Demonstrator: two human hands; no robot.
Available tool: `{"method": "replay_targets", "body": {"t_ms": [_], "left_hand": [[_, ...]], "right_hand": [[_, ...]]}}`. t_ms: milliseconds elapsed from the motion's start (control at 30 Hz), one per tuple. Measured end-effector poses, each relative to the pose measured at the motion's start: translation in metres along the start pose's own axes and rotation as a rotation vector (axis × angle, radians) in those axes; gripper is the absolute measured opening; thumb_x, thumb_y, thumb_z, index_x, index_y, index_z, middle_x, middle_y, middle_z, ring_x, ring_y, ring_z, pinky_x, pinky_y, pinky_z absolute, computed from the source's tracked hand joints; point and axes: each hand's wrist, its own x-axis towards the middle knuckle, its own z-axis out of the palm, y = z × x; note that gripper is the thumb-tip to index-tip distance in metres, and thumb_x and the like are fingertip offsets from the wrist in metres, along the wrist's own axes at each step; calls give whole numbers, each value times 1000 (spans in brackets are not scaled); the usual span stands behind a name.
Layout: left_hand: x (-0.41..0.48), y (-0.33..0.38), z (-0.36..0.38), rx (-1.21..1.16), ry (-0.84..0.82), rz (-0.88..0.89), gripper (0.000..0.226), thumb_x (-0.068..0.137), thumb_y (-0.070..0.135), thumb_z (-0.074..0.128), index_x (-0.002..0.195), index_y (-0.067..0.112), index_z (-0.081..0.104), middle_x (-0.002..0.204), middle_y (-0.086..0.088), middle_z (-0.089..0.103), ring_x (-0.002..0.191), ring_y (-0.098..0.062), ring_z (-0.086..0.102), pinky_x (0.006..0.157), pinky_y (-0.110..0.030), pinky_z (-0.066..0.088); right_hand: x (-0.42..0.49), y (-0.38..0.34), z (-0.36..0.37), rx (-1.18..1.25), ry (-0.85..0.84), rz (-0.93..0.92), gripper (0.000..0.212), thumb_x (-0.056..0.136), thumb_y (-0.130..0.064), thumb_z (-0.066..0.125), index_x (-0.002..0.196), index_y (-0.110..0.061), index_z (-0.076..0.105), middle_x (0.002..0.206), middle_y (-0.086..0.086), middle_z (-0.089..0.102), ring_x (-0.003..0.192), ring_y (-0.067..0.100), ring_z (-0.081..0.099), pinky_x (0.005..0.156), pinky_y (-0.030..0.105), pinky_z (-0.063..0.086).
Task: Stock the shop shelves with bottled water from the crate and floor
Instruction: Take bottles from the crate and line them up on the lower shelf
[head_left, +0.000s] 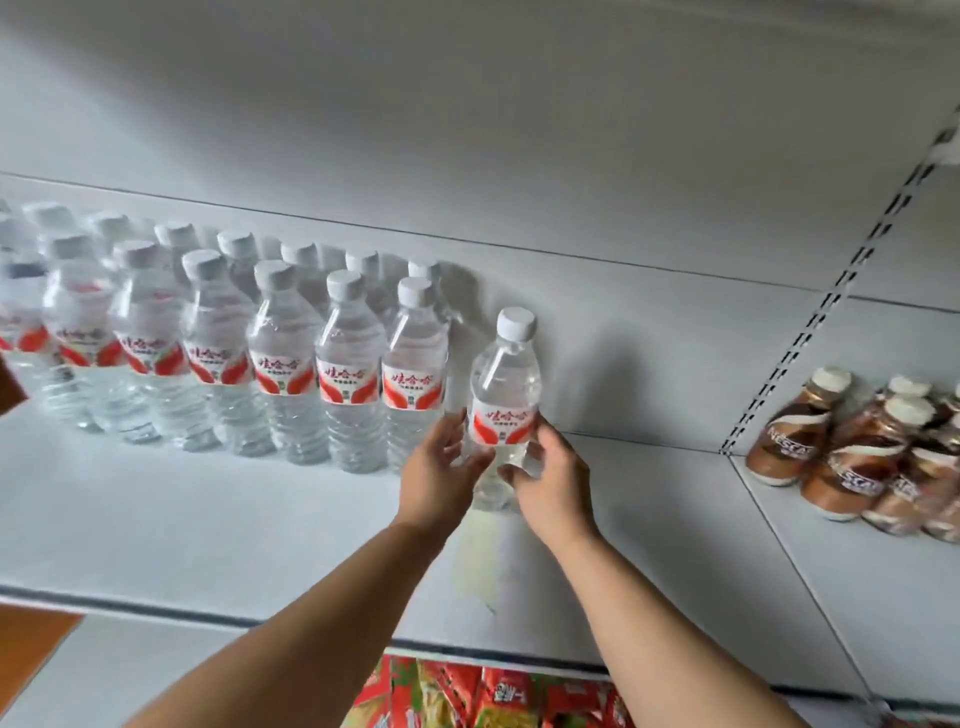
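From the head camera, both hands are working one water bottle (503, 400) onto the white shelf (208, 525). The left hand (441, 470) is cupping its left side, fingers curled loosely against the plastic below the label. The right hand (550, 480) is pinching the lower body from the right, thumb and fingertips closing on it. The bottle is standing upright, base seemingly on the shelf, just right of the front row of bottles (218, 364), with a small gap to the nearest one.

This looks like the placing step, one bottle being lined up at the end of the row. The next move probably calls for nudging it left and back until it sits flush, then letting go without tipping it.

Room is generous. To the right the shelf is lying bare as far as the slotted upright (841, 291), with the brown coffee bottles (857, 457) well apart beyond it. The front edge (260, 618) is sitting well clear of the bottle, so there's little risk of a fall. Red packets (493, 696) are showing on the shelf beneath.
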Motion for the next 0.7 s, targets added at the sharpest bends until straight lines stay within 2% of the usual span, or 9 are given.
{"method": "replay_targets", "body": {"t_ms": [33, 133, 200, 233, 333, 400, 533, 633, 700], "left_hand": [[4, -2, 2, 2, 25, 17, 44, 82, 15, 68, 124, 20, 54, 115, -5, 65, 108, -22, 61, 94, -46, 50], [12, -1, 11, 95, 167, 68, 39, 84, 21, 66, 120, 11, 55, 112, -8, 66, 107, -24, 60, 92, -35, 48], [14, 2, 20, 171, 281, 71, 35, 88, 24, 61, 117, 7, 55, 113, -11, 64, 109, -26, 58, 90, -31, 41], [15, 4, 26, 183, 307, 62, 36, 90, 24, 57, 122, 7, 53, 118, -12, 61, 114, -27, 55, 93, -31, 39], [15, 4, 39, 176, 302, 9, 46, 97, 27, 42, 142, 16, 36, 140, -9, 48, 130, -25, 43, 104, -31, 32], [16, 2, 43, 119, 299, -9, 46, 99, 30, 34, 144, 21, 33, 145, -4, 42, 134, -23, 38, 109, -33, 30], [21, 1, 42, -178, 307, -42, 44, 98, 39, 31, 135, 21, 48, 137, -1, 52, 128, -20, 46, 110, -39, 32], [19, 1, 42, -278, 242, -24, 45, 98, 44, 30, 135, 24, 46, 135, 2, 51, 124, -13, 45, 110, -34, 31], [22, 1, 41, -275, 202, -12, 47, 98, 47, 27, 139, 27, 41, 141, 3, 46, 131, -14, 40, 113, -36, 28]], "right_hand": [[5, 1, 2, 13, 2, -15, 63, 73, 4, 69, 128, -22, 54, 117, 0, 65, 104, 15, 63, 94, 28, 49], [22, 6, 7, 28, 15, -52, 60, 73, 4, 70, 125, -21, 55, 110, -1, 67, 98, 13, 64, 90, 24, 49], [32, 8, 10, 56, 26, -80, 56, 71, 4, 71, 121, -18, 57, 107, 2, 68, 96, 16, 64, 90, 29, 51], [35, 9, 12, 63, 31, -96, 54, 71, 3, 72, 119, -16, 58, 107, 3, 68, 96, 17, 65, 90, 32, 52], [42, 13, 18, 98, 61, -139, 44, 71, 0, 73, 111, -13, 60, 104, 4, 69, 93, 19, 66, 87, 36, 53], [44, 15, 20, 113, 68, -153, 40, 72, 0, 72, 109, -12, 61, 101, 3, 70, 90, 17, 66, 85, 33, 54], [41, 17, 27, 95, 112, -208, 39, 71, 2, 68, 106, -12, 61, 100, 3, 67, 88, 16, 62, 80, 23, 50], [43, 19, 35, 67, 154, -229, 39, 69, 0, 69, 104, -14, 58, 98, 7, 63, 89, 21, 59, 81, 32, 50], [48, 18, 38, 69, 163, -233, 39, 69, -1, 69, 104, -15, 59, 96, 5, 62, 91, 23, 59, 82, 36, 50]]}}
